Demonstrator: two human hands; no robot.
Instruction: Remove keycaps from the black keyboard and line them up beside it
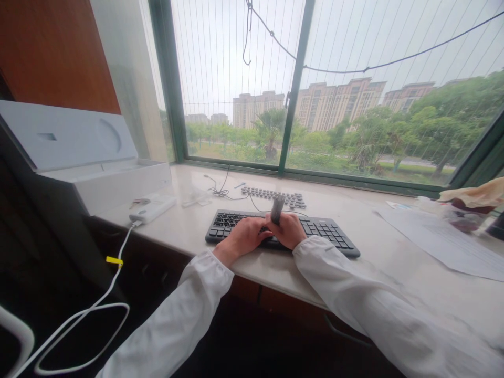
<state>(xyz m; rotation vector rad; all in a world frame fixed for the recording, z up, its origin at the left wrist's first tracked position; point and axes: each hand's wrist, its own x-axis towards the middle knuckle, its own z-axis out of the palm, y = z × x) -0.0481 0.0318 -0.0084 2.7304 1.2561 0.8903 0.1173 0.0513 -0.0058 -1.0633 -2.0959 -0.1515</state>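
Note:
A black keyboard [331, 233] lies on the pale countertop under both hands. Bare key sockets [228, 219] show on its left part, while the right part carries keycaps. My right hand [290, 230] is closed round a short dark grey, brush-like thing [277, 207], which stands upright out of the fist over the middle of the keyboard. Against it rests my left hand [246, 233], bent low over the keys with curled fingers. Its fingertips are partly hidden, and what they pinch cannot be made out. Behind the keyboard, loose keycaps [275, 195] are laid out in rows.
A thin black cable [222, 193] runs behind the keyboard. Left are an open white box [118, 181] and a white device [153, 209] with a plugged-in white cable [125, 247]. Paper sheets [441, 247] and plastic wrapping [466, 215] lie right. A window [281, 131] borders the countertop's back.

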